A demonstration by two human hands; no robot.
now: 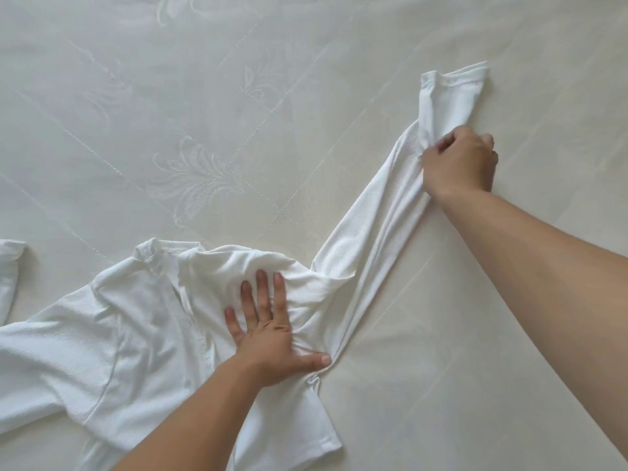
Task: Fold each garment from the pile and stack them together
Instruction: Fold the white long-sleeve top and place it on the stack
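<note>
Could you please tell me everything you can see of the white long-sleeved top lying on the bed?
The white top looks like a fine ribbed knit with a short stand-up collar and a slit below it. It lies spread flat on the pale quilted mattress, its lower part cut off by the frame. The left hand presses flat near the armpit, fingers spread. One long sleeve stretches diagonally away, where the right hand grips it near the cuff. The other sleeve runs off the left edge.

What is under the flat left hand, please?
The left hand presses flat on the white shirt, near its shoulder. Whatever lies under that cloth is covered.
</note>
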